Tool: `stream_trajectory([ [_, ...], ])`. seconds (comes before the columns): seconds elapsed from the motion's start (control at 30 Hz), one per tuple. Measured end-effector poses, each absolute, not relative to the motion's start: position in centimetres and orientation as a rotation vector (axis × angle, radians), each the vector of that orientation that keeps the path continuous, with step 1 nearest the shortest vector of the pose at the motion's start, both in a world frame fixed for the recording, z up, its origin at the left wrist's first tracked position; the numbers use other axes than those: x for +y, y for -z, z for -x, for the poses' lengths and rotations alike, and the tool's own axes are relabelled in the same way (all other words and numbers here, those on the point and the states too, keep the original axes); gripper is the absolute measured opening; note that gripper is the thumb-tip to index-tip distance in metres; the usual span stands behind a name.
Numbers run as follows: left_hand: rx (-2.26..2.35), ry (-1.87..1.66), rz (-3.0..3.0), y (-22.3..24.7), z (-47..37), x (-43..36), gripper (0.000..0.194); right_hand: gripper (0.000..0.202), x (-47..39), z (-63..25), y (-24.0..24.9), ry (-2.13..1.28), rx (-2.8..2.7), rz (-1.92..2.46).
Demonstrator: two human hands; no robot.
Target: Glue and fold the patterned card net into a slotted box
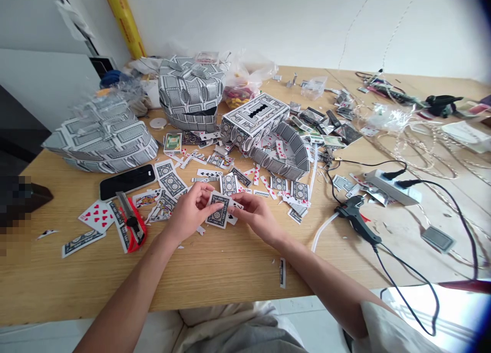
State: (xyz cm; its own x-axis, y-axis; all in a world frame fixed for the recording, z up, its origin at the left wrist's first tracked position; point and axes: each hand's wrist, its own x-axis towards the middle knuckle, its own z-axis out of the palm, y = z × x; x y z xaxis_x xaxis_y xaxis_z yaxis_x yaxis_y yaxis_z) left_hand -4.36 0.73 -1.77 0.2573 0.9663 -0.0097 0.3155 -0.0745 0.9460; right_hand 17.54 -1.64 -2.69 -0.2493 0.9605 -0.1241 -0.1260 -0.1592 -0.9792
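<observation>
My left hand [192,210] pinches a playing card [218,211], its dark patterned back turned up. From the right, my right hand [253,212] grips another playing card [235,210] whose white face shows, partly behind the first. The two cards overlap just above the table. Around my hands lie many whole and cut cards, among them a face-up card with red hearts [96,216]. Left of my left hand, a red box cutter [134,225] rests on a card, with a black phone [128,182] behind it.
Boxes built from folded cards stand at the back: one left [103,138], a lidded one [192,92], a rectangular one [255,117] and an open tray [295,156]. A glue gun [358,220] and a power strip [395,186] with cords lie right.
</observation>
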Motion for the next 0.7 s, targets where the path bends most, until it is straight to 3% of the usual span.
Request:
stream_trajectory([
  [0.27, 1.257, -0.756, -1.753, 1.45, 4.38, 0.41, 0.036, 0.031, -1.70, -17.47, 2.99, -1.614, -1.245, 1.072],
  [0.7, 1.166, -0.779, -1.596, 1.94, 4.62, 0.44, 0.033, 0.039, -1.48, -17.43, 2.37, -1.620, -1.057, 1.069],
])
